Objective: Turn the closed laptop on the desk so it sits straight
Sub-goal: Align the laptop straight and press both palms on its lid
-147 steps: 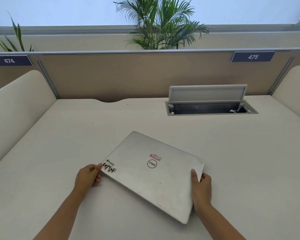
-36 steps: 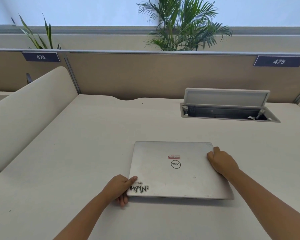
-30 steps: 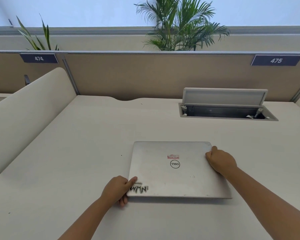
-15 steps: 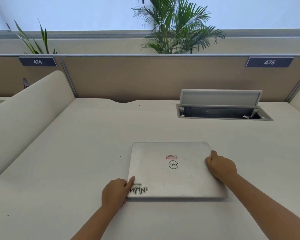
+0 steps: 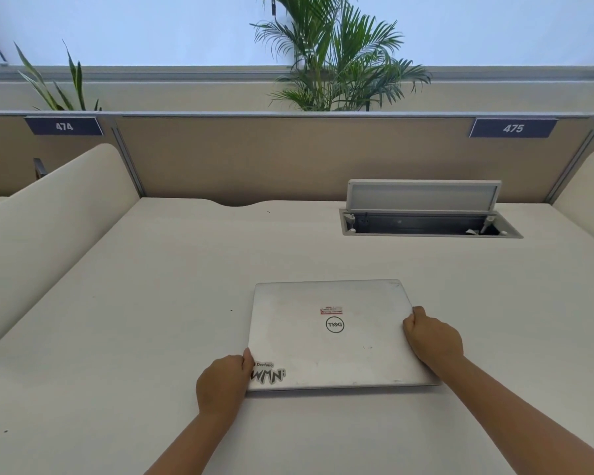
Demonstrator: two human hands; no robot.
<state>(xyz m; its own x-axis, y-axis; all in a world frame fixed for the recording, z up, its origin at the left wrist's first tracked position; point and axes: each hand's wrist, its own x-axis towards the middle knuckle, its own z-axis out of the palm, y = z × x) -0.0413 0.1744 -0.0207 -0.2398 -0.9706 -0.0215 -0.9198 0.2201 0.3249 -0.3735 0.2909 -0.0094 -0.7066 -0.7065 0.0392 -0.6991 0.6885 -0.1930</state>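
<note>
- on the cream desk [image 5: 124, 337], near centre and a bit toward the near edge: closed silver dell laptop [image 5: 333, 337], lying flat, lid up.
- change vs ~5 s ago: it sat rotated, one corner pointing at the person. now its long edges run parallel to the back partition [image 5: 271, 159] and the open cable tray [image 5: 429, 224]. over the last second no real rotation, only small hand shifts.
- my read: turn is essentially done; what's left is letting go, maybe a tiny nudge.
- left hand [image 5: 222, 382]: fingers curled against the near-left corner, thumb on the lid edge beside the "wmn" sticker [image 5: 267, 374]. gripping that corner.
- right hand [image 5: 432, 337]: has slid back along the right edge from the far corner to about mid-edge, fingers clenched over that edge.
- laptop look: matte silver lid, scuffed and smudged, round logo [image 5: 334, 325] reads upside down from here, small red-and-white label [image 5: 331, 310] just above it. hinge side not clear from this view.
</note>
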